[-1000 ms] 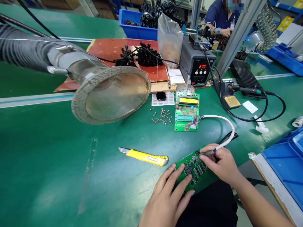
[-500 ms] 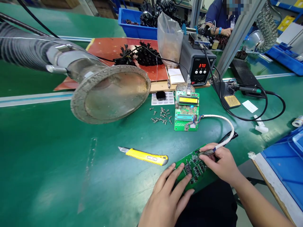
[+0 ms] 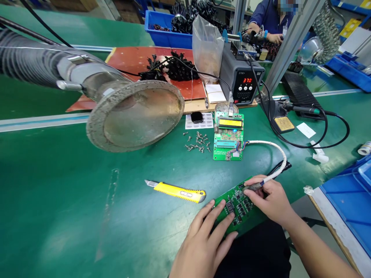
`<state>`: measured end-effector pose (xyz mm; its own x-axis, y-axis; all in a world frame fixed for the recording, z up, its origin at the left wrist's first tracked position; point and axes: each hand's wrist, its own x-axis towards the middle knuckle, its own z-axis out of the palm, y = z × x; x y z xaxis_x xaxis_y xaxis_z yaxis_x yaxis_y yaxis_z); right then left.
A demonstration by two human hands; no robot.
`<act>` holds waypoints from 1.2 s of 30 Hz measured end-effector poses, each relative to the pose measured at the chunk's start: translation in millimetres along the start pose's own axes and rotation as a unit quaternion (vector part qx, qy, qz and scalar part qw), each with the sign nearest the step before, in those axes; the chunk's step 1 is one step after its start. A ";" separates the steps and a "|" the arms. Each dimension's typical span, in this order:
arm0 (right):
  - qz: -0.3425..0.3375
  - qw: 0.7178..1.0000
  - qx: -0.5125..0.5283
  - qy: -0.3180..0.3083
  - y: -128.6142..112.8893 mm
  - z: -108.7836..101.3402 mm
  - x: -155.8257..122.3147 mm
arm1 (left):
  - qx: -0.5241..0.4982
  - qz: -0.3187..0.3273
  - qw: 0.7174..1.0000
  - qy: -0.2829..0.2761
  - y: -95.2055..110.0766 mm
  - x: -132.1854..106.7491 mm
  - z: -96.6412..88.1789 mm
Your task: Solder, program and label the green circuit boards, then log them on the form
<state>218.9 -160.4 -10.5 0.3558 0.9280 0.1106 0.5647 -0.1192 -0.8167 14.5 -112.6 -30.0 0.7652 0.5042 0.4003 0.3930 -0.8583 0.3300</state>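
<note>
A green circuit board (image 3: 237, 206) lies at the near edge of the green table (image 3: 72, 200). My left hand (image 3: 204, 241) rests flat on the board's near end, fingers spread. Pinched in my right hand (image 3: 271, 200) is a probe plug (image 3: 251, 187) on a white wrapped cable (image 3: 278, 148), with its tip pressed against the board's far side. That cable runs up to a green programmer board with a yellow display (image 3: 228, 135).
A yellow utility knife (image 3: 178, 191) lies left of the board. A large fume-extractor funnel (image 3: 130, 112) hangs over the table's left. Loose screws (image 3: 198, 142), a soldering station (image 3: 242, 79), an iron in its stand (image 3: 301, 110) and blue bins (image 3: 352, 197) surround the spot. Another person (image 3: 271, 23) works behind.
</note>
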 end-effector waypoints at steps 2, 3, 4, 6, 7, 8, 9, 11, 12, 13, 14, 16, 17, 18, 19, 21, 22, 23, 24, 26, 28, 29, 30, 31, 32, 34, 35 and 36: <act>-0.005 1.000 -0.005 0.004 -0.2 -0.1 0.1 | 0.002 0.002 1.000 0.001 0.0 0.1 0.1; -0.006 1.000 -0.007 0.004 -0.3 0.0 0.2 | 0.001 0.003 1.000 0.001 -0.2 0.2 0.0; -0.006 1.000 -0.008 0.003 -0.3 0.0 0.2 | 0.001 0.005 1.000 0.003 -0.4 0.2 0.0; -0.005 1.000 -0.009 0.001 -0.2 0.1 0.2 | 0.000 0.008 1.000 0.009 -0.8 0.2 0.0; -0.005 1.000 -0.008 0.002 0.0 0.2 0.2 | 0.000 0.008 1.000 0.012 -0.9 0.1 0.1; -0.007 1.000 -0.007 0.004 0.2 0.3 0.1 | 0.000 0.007 1.000 0.013 -0.9 -0.1 0.2; -0.008 1.000 -0.007 0.006 0.5 0.4 0.0 | 0.000 0.006 1.000 0.012 -0.9 -0.4 0.3; -0.008 1.000 -0.005 0.004 1.1 0.6 -0.3 | -0.001 0.002 1.000 0.006 -0.7 -1.1 0.5; -0.007 1.000 -0.004 0.003 1.4 0.7 -0.5 | -0.002 0.000 1.000 0.002 -0.6 -1.5 0.6; -0.007 1.000 -0.004 0.002 1.6 0.8 -0.7 | -0.002 0.001 1.000 -0.001 -0.6 -1.8 0.6; -0.007 1.000 -0.004 0.002 1.8 0.9 -0.9 | -0.002 0.001 1.000 -0.002 -0.7 -2.0 0.7; -0.011 1.000 -0.004 0.004 2.0 1.0 -1.0 | -0.001 0.003 1.000 -0.001 -0.9 -2.0 0.9; -0.015 1.000 -0.005 0.006 2.1 1.0 -1.0 | -0.001 0.004 1.000 0.000 -1.0 -1.9 1.1; -0.019 1.000 -0.007 0.006 2.1 1.1 -1.0 | 0.000 0.004 1.000 0.001 -1.1 -1.7 1.3; -0.021 1.000 -0.009 0.007 2.1 1.1 -1.0 | -0.001 0.007 1.000 0.001 -1.2 -1.5 1.5; -0.021 1.000 -0.010 0.008 2.2 1.2 -0.8 | -0.001 0.009 1.000 0.000 -1.4 -1.4 1.8; -0.020 1.000 -0.011 0.008 2.4 1.3 -0.7 | -0.001 0.009 1.000 -0.001 -1.4 -1.4 1.9; -0.020 1.000 -0.011 0.008 2.6 1.3 -0.7 | -0.001 0.009 1.000 -0.003 -1.4 -1.5 1.9; -0.022 1.000 -0.012 0.008 2.8 1.4 -0.7 | -0.002 0.008 1.000 -0.003 -1.4 -1.5 1.9; -0.027 0.999 -0.014 0.010 3.3 1.5 -0.7 | -0.004 0.007 1.000 -0.001 -1.4 -1.4 1.7; -0.030 0.999 -0.017 0.013 3.5 1.5 -0.9 | -0.007 0.009 1.000 0.002 -1.4 -1.3 1.5; -0.030 0.999 -0.017 0.013 3.5 1.5 -0.9 | -0.007 0.009 1.000 0.003 -1.5 -1.2 1.5; -0.029 0.999 -0.017 0.014 3.4 1.4 -1.0 | -0.007 0.009 1.000 0.002 -1.6 -1.3 1.5; -0.029 0.999 -0.016 0.014 3.5 1.4 -1.1 | -0.006 0.008 1.000 0.000 -1.7 -1.4 1.6; -0.029 0.999 -0.015 0.014 3.5 1.4 -1.2 | -0.006 0.007 1.000 -0.002 -1.8 -1.5 1.6; -0.032 0.999 -0.015 0.013 4.0 1.5 -1.3 | -0.005 0.006 1.000 -0.005 -2.0 -1.7 1.8; -0.035 0.999 -0.016 0.014 4.3 1.6 -1.3 | -0.006 0.005 1.000 -0.005 -2.0 -1.7 1.8; -0.038 0.999 -0.017 0.016 4.6 1.7 -1.2 | -0.008 0.004 1.000 -0.004 -2.0 -1.6 1.8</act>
<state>219.9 -161.5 -15.4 0.3344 0.9233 0.1889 0.6155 -0.0622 -0.7856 13.4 -111.8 -32.9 0.7730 0.4956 0.3960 0.3784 -0.8612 0.3393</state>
